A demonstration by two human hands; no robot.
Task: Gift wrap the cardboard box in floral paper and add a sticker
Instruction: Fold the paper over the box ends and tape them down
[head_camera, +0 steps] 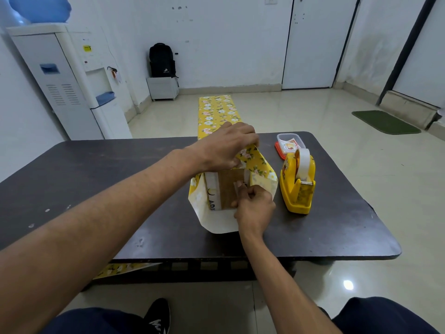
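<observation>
Dark table (96, 179), and the long cardboard box (227, 189) lies on it end-on, its far end poking past the back edge. Floral paper (218, 112) sleeves it: thin, light, quick to crease or tear, so I'd take it by the flap edges, close to the box's stiff corners. Left hand (224, 148) pinches the top flap. Right hand (255, 206) is bunched at the right fold; pinching or pressing, I can't tell. The far end is hidden.

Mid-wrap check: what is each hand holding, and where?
Left hand grips the floral paper by its top flap above the cardboard box. Right hand pinches near the right flap's edge; what exactly is unclear.
</observation>
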